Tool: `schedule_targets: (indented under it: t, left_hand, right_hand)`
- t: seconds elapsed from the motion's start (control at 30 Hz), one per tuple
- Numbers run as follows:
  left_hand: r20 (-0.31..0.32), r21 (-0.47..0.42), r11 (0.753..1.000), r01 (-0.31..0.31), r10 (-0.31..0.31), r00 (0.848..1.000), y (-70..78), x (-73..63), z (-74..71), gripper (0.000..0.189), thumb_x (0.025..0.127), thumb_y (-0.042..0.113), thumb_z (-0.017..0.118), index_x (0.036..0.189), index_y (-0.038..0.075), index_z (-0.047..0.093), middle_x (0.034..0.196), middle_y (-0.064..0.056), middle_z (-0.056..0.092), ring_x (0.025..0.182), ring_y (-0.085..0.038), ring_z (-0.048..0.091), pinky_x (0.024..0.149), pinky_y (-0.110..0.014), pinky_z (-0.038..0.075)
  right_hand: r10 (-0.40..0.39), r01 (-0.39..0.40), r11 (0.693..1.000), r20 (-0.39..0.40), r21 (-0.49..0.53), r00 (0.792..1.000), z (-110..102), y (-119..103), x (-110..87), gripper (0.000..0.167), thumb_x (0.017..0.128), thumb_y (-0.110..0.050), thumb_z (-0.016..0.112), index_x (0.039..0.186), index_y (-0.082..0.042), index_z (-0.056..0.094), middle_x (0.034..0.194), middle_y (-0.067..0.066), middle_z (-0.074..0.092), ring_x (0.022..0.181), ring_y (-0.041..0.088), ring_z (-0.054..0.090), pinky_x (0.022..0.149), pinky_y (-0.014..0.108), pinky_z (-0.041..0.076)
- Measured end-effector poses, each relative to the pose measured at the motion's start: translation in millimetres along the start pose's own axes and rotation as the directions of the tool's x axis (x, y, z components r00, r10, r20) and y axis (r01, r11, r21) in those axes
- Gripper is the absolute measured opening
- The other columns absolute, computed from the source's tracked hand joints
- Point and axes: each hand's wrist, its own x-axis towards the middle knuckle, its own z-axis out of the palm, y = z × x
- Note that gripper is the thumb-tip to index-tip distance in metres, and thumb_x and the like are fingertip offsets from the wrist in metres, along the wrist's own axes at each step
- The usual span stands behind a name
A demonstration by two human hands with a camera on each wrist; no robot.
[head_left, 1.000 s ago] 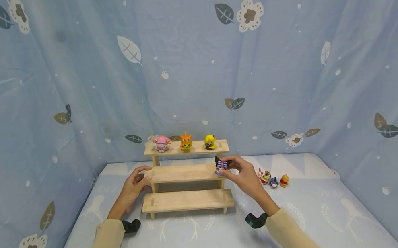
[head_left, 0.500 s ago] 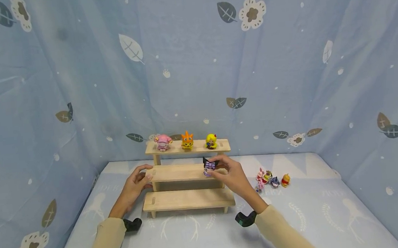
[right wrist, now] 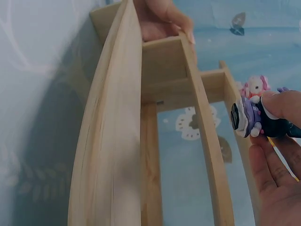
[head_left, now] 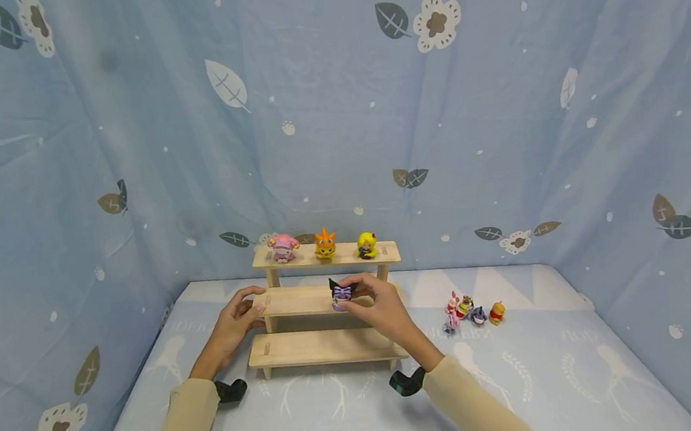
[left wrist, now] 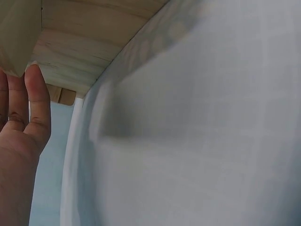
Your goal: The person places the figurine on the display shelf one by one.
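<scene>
A three-tier wooden display stand (head_left: 318,347) stands on the table. At the left end of its middle tier, my left hand (head_left: 234,323) grips the board; in the left wrist view, fingers (left wrist: 38,96) reach up to the wood's underside. Above the middle tier, my right hand (head_left: 383,308) pinches a small black-and-purple figurine (head_left: 341,296) between thumb and fingers. The right wrist view shows this figurine (right wrist: 249,117) from below, base toward the stand. On the top tier sit a pink figurine (head_left: 283,248), an orange-and-yellow one and a yellow-haired figurine (head_left: 366,245).
Right of the stand, several small figurines cluster on the pale patterned tablecloth (head_left: 560,389), among them a blue-grey figurine (head_left: 478,316) and a red-and-yellow bear figurine (head_left: 497,312). A blue curtain (head_left: 334,104) with leaves and flowers hangs behind and at both sides.
My right hand has carried the black-and-purple figurine leftward along the middle tier, from its right end to near its middle. The left hand has kept its place at the left end.
</scene>
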Motion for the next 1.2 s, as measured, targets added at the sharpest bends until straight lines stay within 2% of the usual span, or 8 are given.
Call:
schedule_targets:
  t: [0.3,0.73,1.0,1.2]
  left_hand:
    - [-0.009,0.01,1.0,0.003,-0.003,1.0,1.9,-1.5,-0.8,0.051,0.102,0.037,0.066,0.147,0.018,0.051,0.121,-0.019,0.056,0.102,-0.027,0.065,0.093,-0.054,0.055]
    - [-0.012,0.0,1.0,0.01,-0.01,1.0,0.4,-0.6,-0.2,0.051,0.102,0.035,0.067,0.147,0.015,0.051,0.124,-0.018,0.058,0.104,-0.023,0.065,0.094,-0.055,0.055]
    - [-0.007,0.001,1.0,-0.003,0.003,1.0,0.4,-2.8,-1.1,0.05,0.103,0.034,0.065,0.147,0.015,0.05,0.126,-0.019,0.058,0.105,-0.024,0.065,0.093,-0.055,0.055]
    - [0.005,-0.005,1.0,-0.005,0.005,1.0,-0.5,-1.2,-0.4,0.051,0.104,0.033,0.064,0.148,0.011,0.048,0.127,-0.02,0.056,0.105,-0.021,0.064,0.094,-0.057,0.054]
  right_hand:
    - [-0.001,0.0,1.0,0.042,0.022,0.999,17.6,-3.1,8.9,0.034,0.091,-0.016,0.081,0.123,-0.016,0.069,0.117,0.001,0.069,0.099,0.019,0.069,0.089,0.035,0.059]
    - [0.025,-0.028,0.999,0.089,0.029,0.996,47.8,-4.7,22.5,0.032,0.092,-0.015,0.08,0.122,-0.019,0.069,0.114,-0.001,0.069,0.098,0.015,0.069,0.091,0.032,0.058]
    - [0.029,-0.03,1.0,0.107,0.001,0.994,68.9,-3.5,31.0,0.032,0.093,-0.02,0.08,0.122,-0.022,0.069,0.11,-0.005,0.071,0.097,0.01,0.07,0.086,0.028,0.059]
    - [0.053,-0.054,0.999,0.109,0.004,0.993,79.3,-3.1,38.9,0.033,0.093,-0.018,0.08,0.124,-0.02,0.069,0.108,-0.001,0.072,0.096,0.011,0.071,0.083,0.027,0.059]
